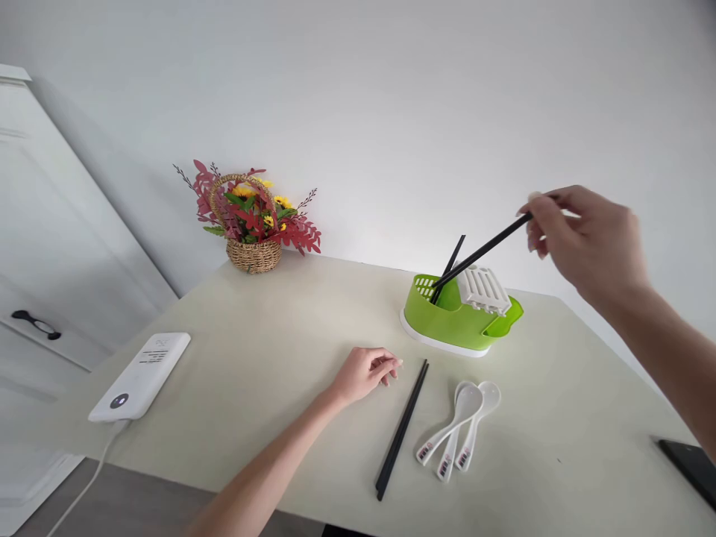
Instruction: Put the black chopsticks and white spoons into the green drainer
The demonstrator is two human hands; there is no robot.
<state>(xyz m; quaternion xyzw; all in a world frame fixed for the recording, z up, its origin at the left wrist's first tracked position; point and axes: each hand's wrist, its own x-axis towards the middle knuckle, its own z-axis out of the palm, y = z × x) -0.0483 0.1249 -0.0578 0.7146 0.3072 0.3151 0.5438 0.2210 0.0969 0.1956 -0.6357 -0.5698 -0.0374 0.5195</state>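
My right hand (593, 235) pinches the upper end of a black chopstick (485, 249), which slants down to the left into the green utensil holder (447, 322). Another dark chopstick (456, 253) leans upright inside that holder's left compartment, beside its white slotted insert (484, 289). My left hand (366, 373) rests on the table with its fingers loosely curled, and nothing shows in them. Just right of it lies a pair of black chopsticks (403, 429), side by side. Three white spoons (467, 406) are fanned out and overlapping in front of the holder.
A wicker basket of artificial flowers (254, 253) stands at the back left against the wall. A white power bank (146, 377) with a cable lies at the left. A dark phone (691, 466) sits at the right edge of the table (291, 335). A white cabinet (61, 224) is on the left.
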